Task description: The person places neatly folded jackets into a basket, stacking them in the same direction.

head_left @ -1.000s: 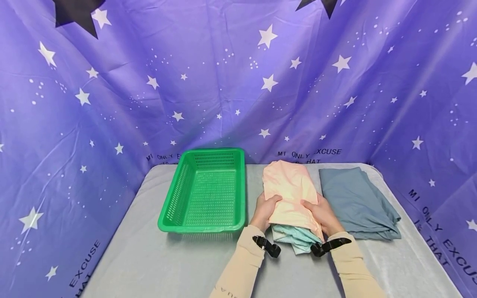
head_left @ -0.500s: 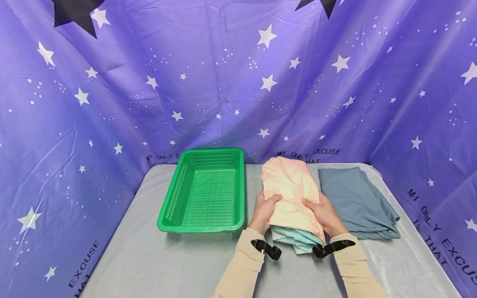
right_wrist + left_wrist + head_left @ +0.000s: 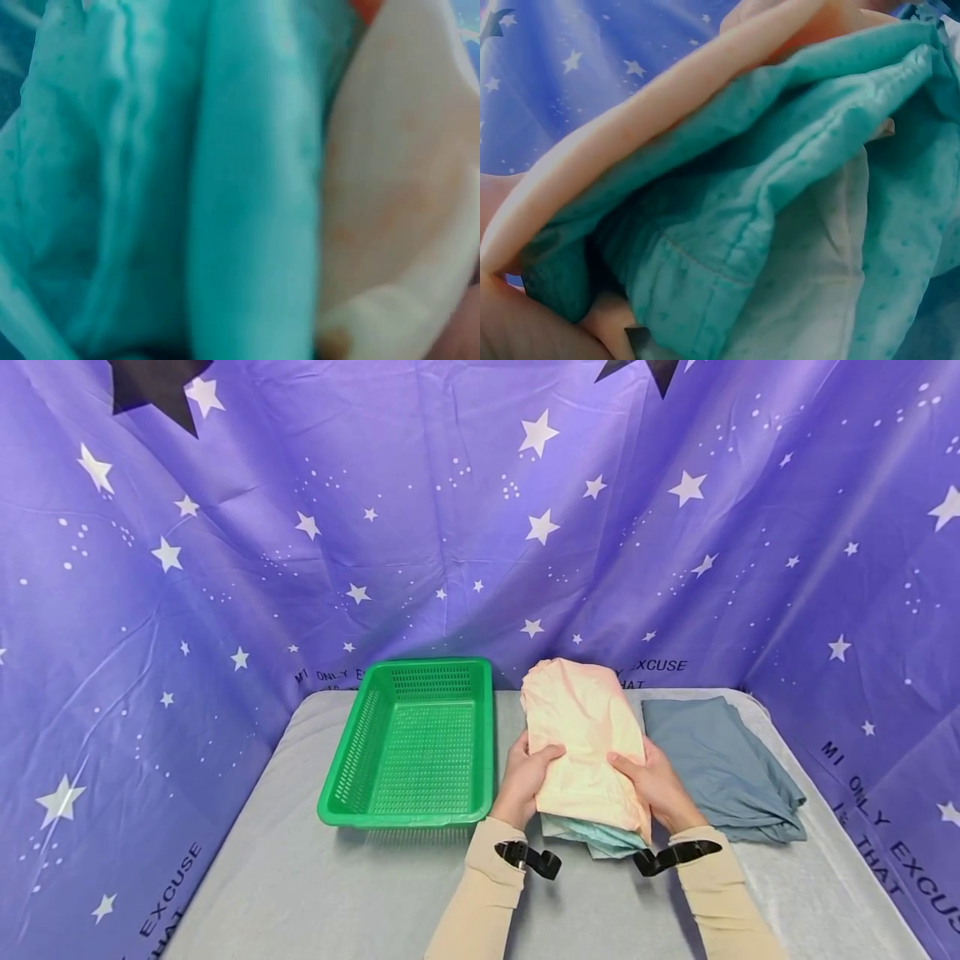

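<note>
Both hands hold a folded stack of cloth, peach cloth (image 3: 588, 727) on top and teal dotted cloth (image 3: 596, 835) showing below its near edge. My left hand (image 3: 525, 777) grips the left side, thumb on the peach surface and fingers hidden underneath. On the opposite side my right hand (image 3: 660, 783) grips likewise, its thumb lying on top. In the left wrist view the teal cloth (image 3: 705, 285) hangs in loose folds below the peach layer (image 3: 622, 127), with a pale panel among them. Teal folds (image 3: 255, 187) fill much of the right wrist view.
A green plastic basket (image 3: 480, 814) with perforated walls stands left of the hands on the grey-covered table (image 3: 337, 893). Folded blue-grey cloth (image 3: 720, 768) lies to the right. A purple star-printed curtain (image 3: 450, 527) encloses the back and sides.
The held stack has risen slightly and moved away from the person, its far edge now higher against the curtain. Both hands keep their grip. Basket and blue-grey cloth stay put.
</note>
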### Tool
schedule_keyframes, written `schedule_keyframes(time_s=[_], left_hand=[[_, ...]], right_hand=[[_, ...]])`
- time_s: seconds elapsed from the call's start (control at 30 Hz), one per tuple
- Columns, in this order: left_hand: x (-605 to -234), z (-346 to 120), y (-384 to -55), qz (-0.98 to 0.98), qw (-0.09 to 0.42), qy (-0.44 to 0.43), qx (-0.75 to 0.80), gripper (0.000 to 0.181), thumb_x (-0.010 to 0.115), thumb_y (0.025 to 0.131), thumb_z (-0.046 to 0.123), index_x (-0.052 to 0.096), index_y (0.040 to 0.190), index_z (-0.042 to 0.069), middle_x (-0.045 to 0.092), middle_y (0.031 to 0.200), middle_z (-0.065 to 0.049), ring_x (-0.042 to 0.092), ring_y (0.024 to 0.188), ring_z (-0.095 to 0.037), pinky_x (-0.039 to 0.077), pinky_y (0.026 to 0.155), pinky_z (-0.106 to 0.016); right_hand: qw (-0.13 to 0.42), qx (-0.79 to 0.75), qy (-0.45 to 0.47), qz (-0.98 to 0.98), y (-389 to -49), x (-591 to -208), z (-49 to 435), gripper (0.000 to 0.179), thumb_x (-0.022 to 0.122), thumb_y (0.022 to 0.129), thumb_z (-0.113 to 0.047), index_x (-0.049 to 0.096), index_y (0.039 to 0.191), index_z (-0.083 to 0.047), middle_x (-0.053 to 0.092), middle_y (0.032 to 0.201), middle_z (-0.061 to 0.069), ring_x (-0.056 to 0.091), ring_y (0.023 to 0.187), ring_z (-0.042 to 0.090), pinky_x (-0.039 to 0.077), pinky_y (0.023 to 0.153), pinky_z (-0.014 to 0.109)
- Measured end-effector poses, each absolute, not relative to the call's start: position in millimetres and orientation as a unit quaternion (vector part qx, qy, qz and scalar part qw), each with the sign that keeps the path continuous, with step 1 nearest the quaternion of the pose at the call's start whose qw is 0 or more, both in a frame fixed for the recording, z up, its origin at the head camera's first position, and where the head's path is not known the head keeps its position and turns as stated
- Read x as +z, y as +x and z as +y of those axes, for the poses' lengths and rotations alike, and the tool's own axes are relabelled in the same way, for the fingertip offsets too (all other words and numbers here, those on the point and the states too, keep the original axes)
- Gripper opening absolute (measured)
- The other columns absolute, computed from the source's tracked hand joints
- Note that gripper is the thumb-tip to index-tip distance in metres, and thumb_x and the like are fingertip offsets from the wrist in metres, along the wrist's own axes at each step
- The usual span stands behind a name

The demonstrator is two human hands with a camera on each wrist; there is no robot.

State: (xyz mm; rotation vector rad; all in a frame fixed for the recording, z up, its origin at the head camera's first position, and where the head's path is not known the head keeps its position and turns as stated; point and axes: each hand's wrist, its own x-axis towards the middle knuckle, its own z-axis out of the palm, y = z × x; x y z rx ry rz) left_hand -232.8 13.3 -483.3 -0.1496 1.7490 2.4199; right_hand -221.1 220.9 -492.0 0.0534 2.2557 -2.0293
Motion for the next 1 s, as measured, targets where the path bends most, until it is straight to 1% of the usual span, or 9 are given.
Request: schedule_keyframes(time_s=[0.1,0.23,0.3,0.4,0.47,0.6,0.83,0.93,1.0], left_hand=[[-479,11,-232,0.582,0.078,-0.048,0.808,0.054,0.074,0.086,0.010,0.059,0.138,0.011,0.068,0.112,-0.008,0.068,0.092,-0.014,0.057,0.079,-0.027],[-472,7,-231,0.581,0.075,-0.045,0.809,0.053,0.073,0.086,0.010,0.059,0.137,0.009,0.068,0.109,-0.008,0.068,0.089,-0.014,0.057,0.077,-0.027],[-469,5,-231,0.579,0.075,-0.044,0.811,0.054,0.073,0.086,0.010,0.058,0.138,0.008,0.067,0.110,-0.008,0.067,0.088,-0.013,0.057,0.076,-0.027],[-466,1,-232,0.586,0.069,-0.039,0.807,0.055,0.073,0.086,0.009,0.057,0.139,0.008,0.067,0.110,-0.008,0.068,0.087,-0.013,0.057,0.075,-0.027],[-464,-1,-232,0.594,0.066,-0.034,0.801,0.054,0.073,0.087,0.010,0.058,0.138,0.007,0.067,0.110,-0.009,0.068,0.086,-0.013,0.058,0.074,-0.028],[-457,-7,-232,0.610,0.066,-0.030,0.789,0.052,0.073,0.087,0.011,0.059,0.137,0.009,0.068,0.108,-0.009,0.068,0.083,-0.013,0.058,0.073,-0.028],[-444,-18,-232,0.620,0.078,-0.019,0.781,0.052,0.071,0.089,0.012,0.057,0.140,0.011,0.067,0.105,-0.008,0.068,0.081,-0.015,0.059,0.069,-0.030],[-440,-22,-233,0.611,0.082,-0.016,0.787,0.051,0.071,0.090,0.011,0.057,0.139,0.009,0.067,0.103,-0.006,0.068,0.082,-0.014,0.059,0.070,-0.029],[-437,-26,-234,0.606,0.085,-0.014,0.791,0.051,0.070,0.090,0.010,0.057,0.139,0.008,0.066,0.102,-0.004,0.068,0.083,-0.013,0.059,0.070,-0.028]], right_hand=[[0.051,-0.661,0.014,0.749,-222,-487,220,0.070,0.064,0.103,-0.024,0.027,0.158,-0.001,0.059,0.124,0.008,0.064,0.092,0.000,0.056,0.081,0.019],[0.052,-0.651,0.004,0.757,-222,-482,219,0.071,0.063,0.103,-0.024,0.026,0.159,-0.001,0.050,0.141,0.022,0.060,0.097,-0.003,0.053,0.084,0.015],[0.054,-0.648,-0.004,0.760,-222,-479,218,0.072,0.063,0.103,-0.024,0.024,0.160,-0.002,0.047,0.146,0.024,0.060,0.099,-0.004,0.052,0.086,0.015],[0.056,-0.645,-0.014,0.762,-223,-476,217,0.072,0.062,0.103,-0.025,0.025,0.160,-0.002,0.047,0.145,0.024,0.061,0.099,-0.002,0.053,0.086,0.016],[0.059,-0.645,-0.021,0.762,-224,-474,216,0.071,0.062,0.103,-0.026,0.026,0.159,-0.002,0.049,0.142,0.024,0.062,0.098,0.000,0.055,0.085,0.017],[0.059,-0.647,-0.033,0.759,-224,-469,214,0.070,0.062,0.103,-0.025,0.026,0.159,-0.002,0.054,0.135,0.018,0.064,0.096,0.002,0.057,0.084,0.021],[0.073,-0.663,-0.054,0.743,-225,-460,210,0.065,0.057,0.106,-0.022,0.025,0.160,-0.003,0.064,0.110,-0.002,0.069,0.087,0.005,0.060,0.078,0.025],[0.076,-0.670,-0.064,0.736,-225,-455,207,0.065,0.055,0.106,-0.021,0.024,0.160,-0.002,0.065,0.107,-0.005,0.070,0.087,0.005,0.061,0.077,0.026],[0.078,-0.673,-0.070,0.732,-225,-451,205,0.065,0.055,0.107,-0.021,0.024,0.160,-0.002,0.064,0.109,-0.004,0.070,0.088,0.005,0.061,0.078,0.026]])
